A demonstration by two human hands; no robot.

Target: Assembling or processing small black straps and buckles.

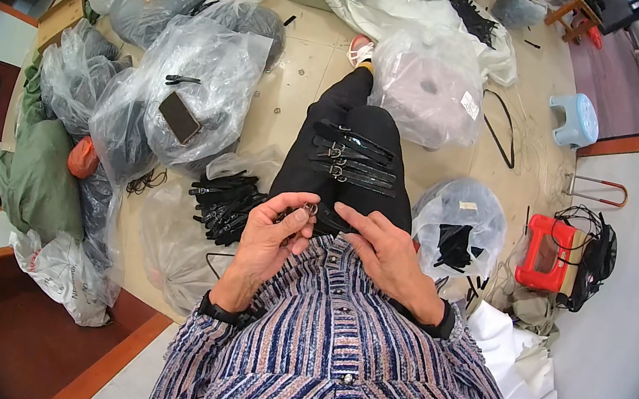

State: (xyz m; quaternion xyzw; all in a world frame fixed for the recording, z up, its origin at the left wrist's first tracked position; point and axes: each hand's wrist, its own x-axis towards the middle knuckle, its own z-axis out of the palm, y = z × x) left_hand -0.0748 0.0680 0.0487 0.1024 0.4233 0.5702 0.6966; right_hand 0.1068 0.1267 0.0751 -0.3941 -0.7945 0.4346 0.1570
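Observation:
Close above my lap, my left hand [279,231] is closed, pinching a small metal buckle [310,209] between thumb and fingertips. Facing it, my right hand [384,251] has thumb and forefinger closed on a short black strap [330,219]. Whether the strap runs through the buckle, I cannot tell. Across my thighs lie several glossy black buckled straps [353,163], side by side. A heap of similar black straps [227,207] rests to the left of my legs. On the right, an open clear plastic bag [482,202] holds more black pieces [456,247].
Large plastic-wrapped bundles [194,43] fill the left, with a phone [180,116] on top. Ahead sits a wrapped round roll [427,88]. At right are a light blue stool [574,121], a red plastic stool [547,252] and white cloth [512,365].

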